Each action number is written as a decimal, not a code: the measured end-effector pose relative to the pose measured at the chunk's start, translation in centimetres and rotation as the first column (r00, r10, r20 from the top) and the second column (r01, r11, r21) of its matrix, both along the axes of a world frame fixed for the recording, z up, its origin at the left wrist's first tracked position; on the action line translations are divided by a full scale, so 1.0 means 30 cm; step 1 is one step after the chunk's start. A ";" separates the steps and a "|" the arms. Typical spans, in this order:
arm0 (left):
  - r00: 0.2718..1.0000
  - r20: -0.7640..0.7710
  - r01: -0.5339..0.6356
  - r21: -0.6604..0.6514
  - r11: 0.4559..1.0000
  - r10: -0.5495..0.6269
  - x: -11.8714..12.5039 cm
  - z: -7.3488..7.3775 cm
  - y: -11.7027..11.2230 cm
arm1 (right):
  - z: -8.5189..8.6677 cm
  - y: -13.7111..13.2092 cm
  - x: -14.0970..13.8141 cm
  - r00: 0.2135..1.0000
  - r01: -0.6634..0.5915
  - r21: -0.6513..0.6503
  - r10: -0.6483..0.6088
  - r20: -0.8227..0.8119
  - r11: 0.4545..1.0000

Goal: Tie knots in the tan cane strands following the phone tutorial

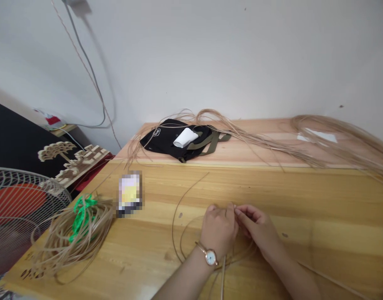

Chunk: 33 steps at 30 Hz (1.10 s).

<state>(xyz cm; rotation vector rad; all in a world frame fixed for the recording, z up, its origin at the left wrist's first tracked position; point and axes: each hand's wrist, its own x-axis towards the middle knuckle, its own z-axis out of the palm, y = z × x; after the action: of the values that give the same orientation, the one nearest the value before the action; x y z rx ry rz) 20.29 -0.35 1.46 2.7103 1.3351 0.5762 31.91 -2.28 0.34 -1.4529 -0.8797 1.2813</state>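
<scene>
Left hand (219, 229) and right hand (258, 227) are both curled in, fingertips meeting — can't tell how tightly they're closed or whether they've got the thin strand (173, 227), which loops beside them on the wooden surface (153, 254). I'd pinch lightly and keep those loops flat — springy stuff probably kinks if you rush.

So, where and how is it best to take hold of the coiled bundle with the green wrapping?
Probably at the green wrapping, where the strands seem gathered; the outer loops of the coiled bundle splay loosely. Bring the left hand from above, on the bundle's right side, because the fan guard appears close on its left.
</scene>
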 end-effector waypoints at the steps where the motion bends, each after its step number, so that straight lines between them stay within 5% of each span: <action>1: 1.000 0.004 0.000 -0.002 1.000 0.000 0.000 0.001 -0.001 | 0.004 -0.001 -0.002 1.000 0.010 -0.002 -0.010 -0.011 1.000; 33: 0.996 0.084 0.011 -0.063 0.998 -0.005 -0.004 0.010 -0.007 | -0.003 -0.002 0.012 0.999 -0.011 0.002 0.012 -0.034 1.000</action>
<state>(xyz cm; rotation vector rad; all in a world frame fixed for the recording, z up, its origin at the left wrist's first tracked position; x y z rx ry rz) 20.16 -0.55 1.76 2.6099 1.2992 0.6276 32.27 -2.33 0.24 -1.4230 -0.8678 1.3096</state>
